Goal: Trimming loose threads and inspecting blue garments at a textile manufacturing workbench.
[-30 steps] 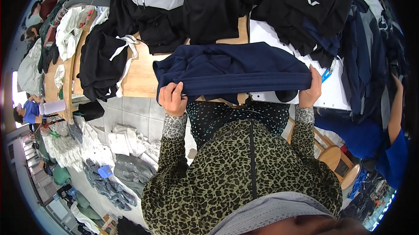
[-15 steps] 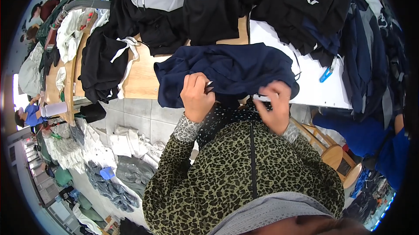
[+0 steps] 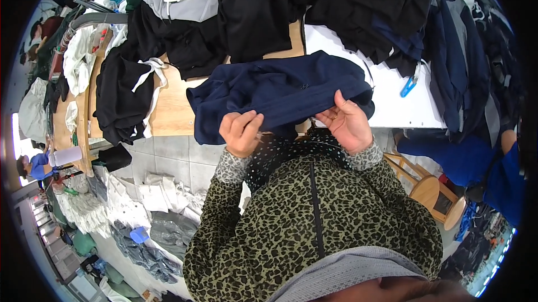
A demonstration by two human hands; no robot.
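A navy blue fabric garment [image 3: 269,86] lies bunched on the table edge in front of me, a long folded band of it stretched between my hands. My left hand [image 3: 241,132] is closed at the near left end of this band, fingers curled at the cloth. Something thin and small shows by its fingertips, too small to name. At the right end, my right hand [image 3: 347,125] grips the band, thumb on top and fingers underneath. A small dark mark of thread or print sits on the cloth near the middle.
Black garments [image 3: 252,16] are piled along the far side, with a black one with white ties [image 3: 120,86] at left. On the white tabletop [image 3: 386,100] lies a blue-handled small tool [image 3: 409,86]. A wooden stool [image 3: 431,195] stands at right, beside a person in blue [image 3: 448,162].
My right hand, blurred by the near edge before, now grips the band with its palm turned up. My left hand has lowered slightly, and the band is pulled out flatter.
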